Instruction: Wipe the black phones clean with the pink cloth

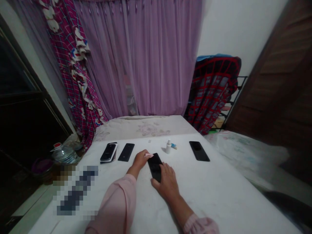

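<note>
Left hand [140, 160], pink wipe [149, 155] — right hand [165, 182] on phone [155, 166], white bottle [168, 147] (capped)

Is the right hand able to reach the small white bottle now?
Probably yes: the right hand rests on the black smartphone, but nothing stands between it and the small white bottle.
</note>
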Available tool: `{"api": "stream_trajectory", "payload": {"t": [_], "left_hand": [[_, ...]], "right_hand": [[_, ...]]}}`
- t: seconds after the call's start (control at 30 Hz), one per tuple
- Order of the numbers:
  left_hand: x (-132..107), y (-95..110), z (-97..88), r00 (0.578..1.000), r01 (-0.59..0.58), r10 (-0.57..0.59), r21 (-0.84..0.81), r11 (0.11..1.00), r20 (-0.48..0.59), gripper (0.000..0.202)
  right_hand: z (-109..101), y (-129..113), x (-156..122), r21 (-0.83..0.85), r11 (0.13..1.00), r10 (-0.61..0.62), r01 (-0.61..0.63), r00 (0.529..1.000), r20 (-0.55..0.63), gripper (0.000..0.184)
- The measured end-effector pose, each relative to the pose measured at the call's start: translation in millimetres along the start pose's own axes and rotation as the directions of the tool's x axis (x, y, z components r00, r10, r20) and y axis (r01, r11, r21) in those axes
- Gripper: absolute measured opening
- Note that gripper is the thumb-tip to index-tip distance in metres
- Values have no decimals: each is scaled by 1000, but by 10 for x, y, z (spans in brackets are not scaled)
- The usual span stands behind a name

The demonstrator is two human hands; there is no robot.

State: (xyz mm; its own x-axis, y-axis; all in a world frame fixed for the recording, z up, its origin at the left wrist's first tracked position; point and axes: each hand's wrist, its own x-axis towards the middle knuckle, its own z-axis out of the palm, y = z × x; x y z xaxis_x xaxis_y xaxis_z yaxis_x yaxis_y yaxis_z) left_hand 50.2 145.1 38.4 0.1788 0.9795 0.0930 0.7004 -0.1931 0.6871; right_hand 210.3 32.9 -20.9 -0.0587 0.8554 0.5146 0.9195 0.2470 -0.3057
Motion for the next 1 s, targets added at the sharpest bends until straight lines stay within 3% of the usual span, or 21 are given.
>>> {"api": "stream_trajectory", "payload": {"t": [0.2, 0.53, 0.73, 0.87, 1.0], "left_hand": [[3, 5, 25, 999, 9, -8, 21, 1000, -53, 14], [-193, -120, -52, 984, -143, 153, -109, 984, 89, 25], [-195, -157, -50, 977, -194, 198, -55, 979, 78, 19], [-153, -128, -45, 983, -178, 176, 33, 983, 50, 15], [-99, -95, -37, 997, -76, 79, 134, 988, -18, 16]], "right_hand": [[-40, -73, -2, 14, 999, 43, -43, 999, 0, 67], [-42, -37, -4, 34, 999, 14, -13, 1000, -4, 66], [-48, -8, 1, 35, 999, 12, -13, 999, 40, 68], [-57, -6, 5, 20, 1000, 13, -14, 998, 60, 68], [-78, -28, 8, 10, 1000, 20, -21, 997, 72, 68]]}}
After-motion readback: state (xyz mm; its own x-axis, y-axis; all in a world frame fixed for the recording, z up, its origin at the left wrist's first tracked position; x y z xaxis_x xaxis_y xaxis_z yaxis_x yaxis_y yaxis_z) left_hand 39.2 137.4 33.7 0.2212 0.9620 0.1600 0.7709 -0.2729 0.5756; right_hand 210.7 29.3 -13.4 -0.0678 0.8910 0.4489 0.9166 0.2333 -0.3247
